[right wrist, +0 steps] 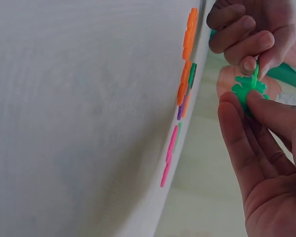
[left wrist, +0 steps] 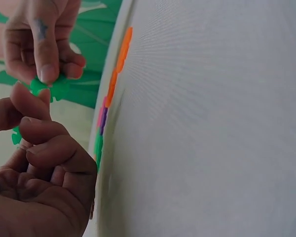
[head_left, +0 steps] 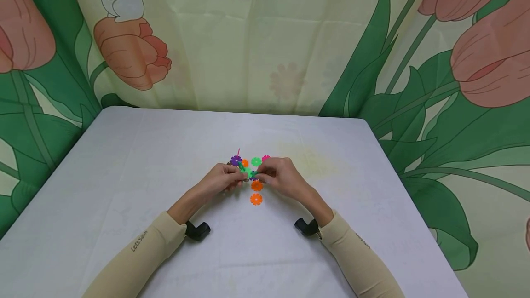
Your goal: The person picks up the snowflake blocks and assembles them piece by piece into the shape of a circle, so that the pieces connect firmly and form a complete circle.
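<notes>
Above the middle of the table, both hands meet over notched plastic snowflake discs. My right hand (head_left: 283, 176) pinches a green snowflake disc (right wrist: 242, 94) between thumb and fingers, its face showing in the right wrist view. A light green snowflake disc (right wrist: 255, 76), seen edge-on there, stands against it at an angle, gripped at its far end by the thumb and fingertips of my left hand (head_left: 223, 178). The two discs touch at the notches. In the left wrist view, the left hand (left wrist: 44, 173) covers much of its disc.
On the white table (head_left: 124, 187) lie more discs: a purple one (head_left: 236, 160), a green one (head_left: 256, 162), a pink one (head_left: 266, 158) and several orange ones (head_left: 256, 199). A patterned curtain (head_left: 265, 59) hangs behind the table's far edge.
</notes>
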`<state>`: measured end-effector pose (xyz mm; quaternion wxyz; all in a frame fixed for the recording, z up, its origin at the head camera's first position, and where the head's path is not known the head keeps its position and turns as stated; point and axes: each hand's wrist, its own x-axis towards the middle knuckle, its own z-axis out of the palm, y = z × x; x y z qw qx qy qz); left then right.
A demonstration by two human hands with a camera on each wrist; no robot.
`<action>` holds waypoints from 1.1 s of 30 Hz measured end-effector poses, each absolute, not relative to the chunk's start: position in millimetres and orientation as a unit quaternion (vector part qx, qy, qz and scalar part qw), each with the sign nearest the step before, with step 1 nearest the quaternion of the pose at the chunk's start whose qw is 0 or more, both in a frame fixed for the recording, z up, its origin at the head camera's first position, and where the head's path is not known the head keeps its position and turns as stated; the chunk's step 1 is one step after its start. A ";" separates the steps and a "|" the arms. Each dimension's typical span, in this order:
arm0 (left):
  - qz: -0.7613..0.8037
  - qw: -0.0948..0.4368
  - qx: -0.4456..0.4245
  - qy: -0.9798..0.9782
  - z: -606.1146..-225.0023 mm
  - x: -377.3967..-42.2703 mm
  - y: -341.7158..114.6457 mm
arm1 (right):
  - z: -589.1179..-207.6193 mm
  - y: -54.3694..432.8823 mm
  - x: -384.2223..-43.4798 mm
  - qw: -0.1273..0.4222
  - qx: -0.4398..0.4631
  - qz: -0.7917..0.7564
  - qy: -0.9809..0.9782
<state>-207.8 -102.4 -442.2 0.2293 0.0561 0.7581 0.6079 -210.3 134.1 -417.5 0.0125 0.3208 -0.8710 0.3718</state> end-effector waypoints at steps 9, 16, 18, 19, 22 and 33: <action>0.612 0.246 0.061 0.749 -443.3 -209.5 -104.9 | -418.6 132.1 -210.5 0.022 0.339 0.353 -0.872; 0.622 0.250 0.070 0.739 -446.0 -210.1 -105.7 | -418.6 129.6 -208.6 0.042 0.359 0.327 -0.873; 0.622 0.251 0.072 0.738 -446.2 -209.5 -105.5 | -419.5 128.7 -208.2 0.048 0.366 0.321 -0.872; 0.623 0.252 0.072 0.737 -446.4 -209.3 -104.9 | -419.9 128.5 -207.9 0.049 0.368 0.320 -0.872; 0.623 0.252 0.066 0.737 -446.7 -208.6 -103.1 | -420.8 128.3 -207.2 0.053 0.372 0.316 -0.871; 0.624 0.220 0.053 0.748 -446.9 -208.4 -101.7 | -421.3 132.2 -211.0 0.007 0.268 0.373 -0.888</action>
